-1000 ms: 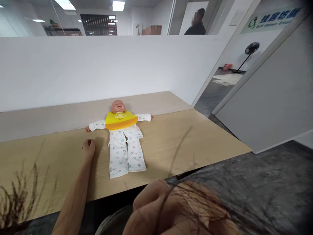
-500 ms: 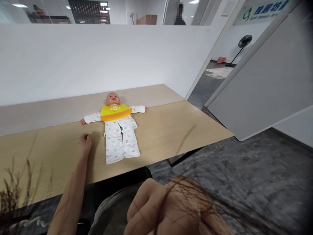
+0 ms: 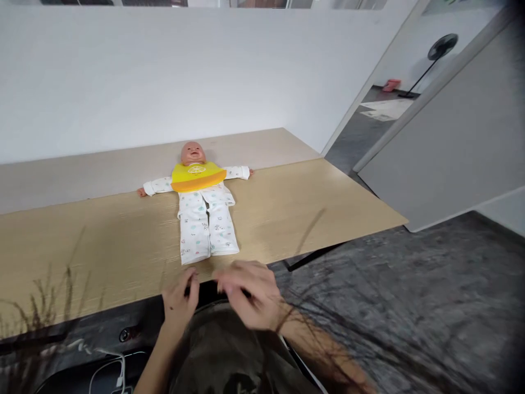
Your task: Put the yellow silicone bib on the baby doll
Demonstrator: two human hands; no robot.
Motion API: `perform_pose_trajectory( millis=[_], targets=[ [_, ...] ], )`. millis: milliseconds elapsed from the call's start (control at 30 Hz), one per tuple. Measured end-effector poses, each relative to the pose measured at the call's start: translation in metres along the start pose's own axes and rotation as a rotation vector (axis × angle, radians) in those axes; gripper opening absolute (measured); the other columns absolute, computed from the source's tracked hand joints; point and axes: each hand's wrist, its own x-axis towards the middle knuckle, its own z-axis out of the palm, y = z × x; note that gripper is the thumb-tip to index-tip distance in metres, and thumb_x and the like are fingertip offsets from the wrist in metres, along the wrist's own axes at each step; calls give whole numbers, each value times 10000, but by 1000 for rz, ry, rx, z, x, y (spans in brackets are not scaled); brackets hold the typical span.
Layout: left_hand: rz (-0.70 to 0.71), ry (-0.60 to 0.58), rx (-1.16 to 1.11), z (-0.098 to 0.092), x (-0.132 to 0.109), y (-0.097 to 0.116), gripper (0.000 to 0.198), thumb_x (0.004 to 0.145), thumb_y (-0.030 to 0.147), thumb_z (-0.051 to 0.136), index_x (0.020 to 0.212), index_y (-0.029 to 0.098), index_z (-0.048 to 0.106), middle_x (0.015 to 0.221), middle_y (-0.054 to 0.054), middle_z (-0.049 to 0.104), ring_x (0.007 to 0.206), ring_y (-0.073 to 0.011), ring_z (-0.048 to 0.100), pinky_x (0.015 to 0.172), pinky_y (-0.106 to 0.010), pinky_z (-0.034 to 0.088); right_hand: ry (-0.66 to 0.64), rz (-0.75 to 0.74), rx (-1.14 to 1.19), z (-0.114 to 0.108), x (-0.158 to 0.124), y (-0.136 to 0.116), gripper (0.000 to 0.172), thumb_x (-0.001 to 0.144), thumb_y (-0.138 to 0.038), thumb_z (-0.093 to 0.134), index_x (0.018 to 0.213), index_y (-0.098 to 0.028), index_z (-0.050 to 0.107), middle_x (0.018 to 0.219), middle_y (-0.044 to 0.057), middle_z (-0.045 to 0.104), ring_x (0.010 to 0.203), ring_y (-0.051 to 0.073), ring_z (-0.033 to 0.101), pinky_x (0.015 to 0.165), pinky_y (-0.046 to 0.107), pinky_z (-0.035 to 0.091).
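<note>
The left hand (image 3: 179, 298) and the right hand (image 3: 246, 293) hang close together at the near edge of the bench (image 3: 102, 246). Both look loosely curled with nothing in them, though the right one is blurry. Just past them a doll (image 3: 200, 202) lies flat on its back, arms out, wearing a yellow bib (image 3: 197, 176).

No words, labels, brands or numbers are showing clearly enough to read; only a lemon-slice picture is showing on the doll's bib (image 3: 197, 177).
</note>
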Motion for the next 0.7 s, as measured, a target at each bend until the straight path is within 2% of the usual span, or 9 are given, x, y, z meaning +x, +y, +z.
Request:
perform_pose_trajectory(
  millis=[100,200,267,333,467,600,700],
  targets=[
    [287,-13,48,12,-7,6,396,926,101,503,1284,225,618,1192,-90,744,1065,-220,728,905,-334,609,96,3,-264,23,-17,51,316,943,-85,461,1173,-147,669,1059,96,725,964,173,700,846,288,583],
    [370,-51,182,25,-3,6,573,894,-1,434,1429,187,515,1341,-144,667,1233,-254,652,979,-377,587,5,43,-552,40,-47,81,375,925,-92,450,1225,-95,675,1276,147,670,1160,245,659,961,354,577],
    [372,-38,263,32,1,4,626,880,-15,427,1478,167,463,1345,-162,659,1254,-281,635,990,-420,579,-77,62,-643,50,-59,88,399,931,-122,466,1275,-78,664,1384,164,606,1257,280,604,1018,394,554],
    [353,-11,326,36,5,4,583,885,20,460,1454,147,488,1306,-171,677,1221,-305,651,994,-460,570,-142,83,-706,59,-61,89,418,935,-160,497,1310,-56,648,1425,188,567,1292,309,572,1023,423,545],
    [334,-22,419,36,17,7,356,902,83,489,1216,113,654,1149,-167,732,1074,-303,696,936,-447,579,-190,77,-783,70,-52,94,444,905,-115,524,1324,-24,642,1385,198,595,1281,306,566,1024,395,531],
    [304,-135,511,32,24,13,318,901,114,500,1148,124,701,1137,-156,730,1030,-312,685,874,-448,580,-199,90,-788,69,-48,97,456,914,-113,533,1357,-63,627,1384,179,598,1281,281,545,1024,391,500],
    [302,-147,530,33,23,17,339,901,141,520,1188,148,701,1188,-149,713,1079,-325,664,920,-469,557,-187,121,-794,61,-49,96,428,944,-158,536,1361,-115,624,1409,143,584,1274,280,530,958,397,484]
  ],
)
